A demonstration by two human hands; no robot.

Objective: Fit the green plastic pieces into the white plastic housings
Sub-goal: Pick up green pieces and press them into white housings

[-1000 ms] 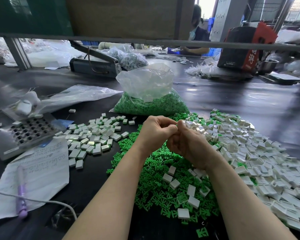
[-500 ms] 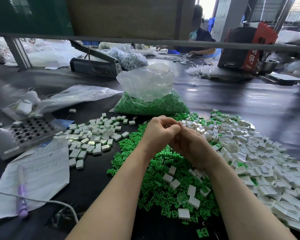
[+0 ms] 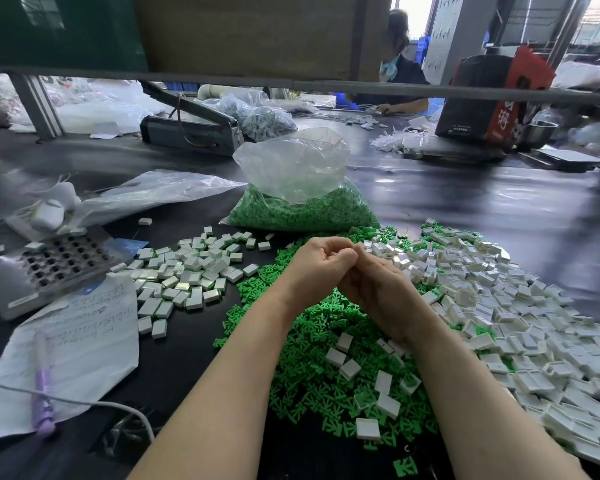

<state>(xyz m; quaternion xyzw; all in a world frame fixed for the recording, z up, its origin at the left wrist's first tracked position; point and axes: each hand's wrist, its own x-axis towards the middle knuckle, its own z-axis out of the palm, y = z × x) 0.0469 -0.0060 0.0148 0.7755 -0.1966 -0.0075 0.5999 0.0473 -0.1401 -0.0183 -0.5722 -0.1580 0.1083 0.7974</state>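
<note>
Two hands meet above the middle of the black counter (image 3: 465, 216), fingertips together. Left hand (image 3: 317, 263): fingers curled inward, knuckles up. Right hand (image 3: 378, 289): fingers curled, tips against the left hand's. Whatever sits between the fingertips is hidden; cannot tell which piece either hand holds.

Loose green plastic pieces (image 3: 312, 368) lie heaped directly under both forearms. A few white plastic housings (image 3: 349, 368) lie scattered on top of that heap. Main pile of white housings (image 3: 499, 306) spreads to the right of the hands, touching the green heap's edge. Separate group of housings (image 3: 187, 275) lies to the left, some showing green at their sides.

Clear bag of green pieces (image 3: 302, 209) stands just behind the hands, top open. Perforated metal block (image 3: 52, 265) at far left. Handwritten paper sheet (image 3: 80, 341) lies in front of it, a purple pen (image 3: 42, 396) on top. Another person (image 3: 395, 71) sits at the far side.
</note>
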